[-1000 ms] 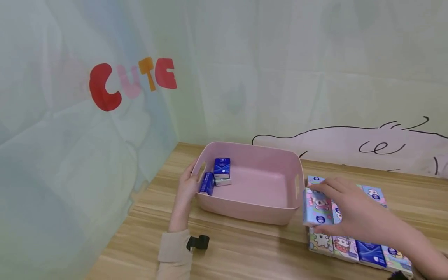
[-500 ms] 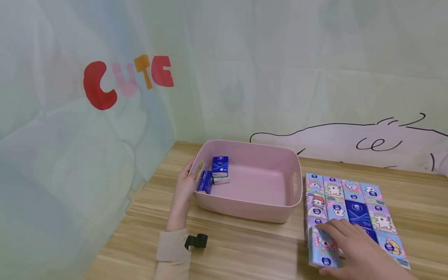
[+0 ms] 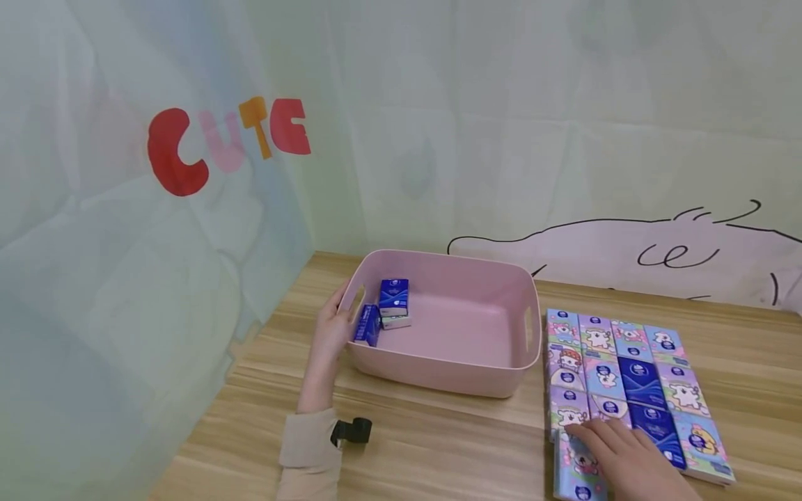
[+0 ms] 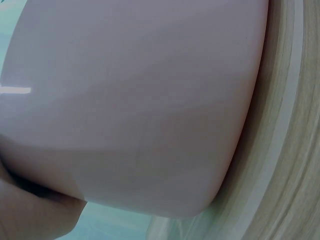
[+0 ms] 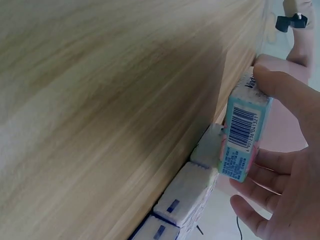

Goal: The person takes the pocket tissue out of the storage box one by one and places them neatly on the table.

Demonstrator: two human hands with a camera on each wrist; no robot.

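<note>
My left hand (image 3: 331, 330) grips the left handle end of a pink plastic bin (image 3: 438, 376). In the left wrist view, the bin's outer wall (image 4: 150, 110) fills most of the picture, with part of the hand (image 4: 40, 212) at its edge. Two blue tissue packs, one (image 3: 394, 296) on a pale pack (image 3: 397, 322) and one (image 3: 367, 325) on its side, are at the bin's left end. My right hand (image 3: 633, 463) pinches a light-blue cartoon tissue pack (image 3: 578, 480) at the near left corner of a block of tissue packs (image 3: 601, 376). Its barcode side shows in the right wrist view.
The block, cartoon packs with a few blue ones (image 3: 658, 435), lies right of the bin on the wooden table (image 3: 451, 452). Printed wall sheets (image 3: 564, 139) stand behind and at the left. A black strap mount (image 3: 352, 431) sits on the left wrist.
My right hand has carried the light-blue tissue pack from above the block's left side toward me and down to its near left corner. The left hand keeps its grip on the bin.
</note>
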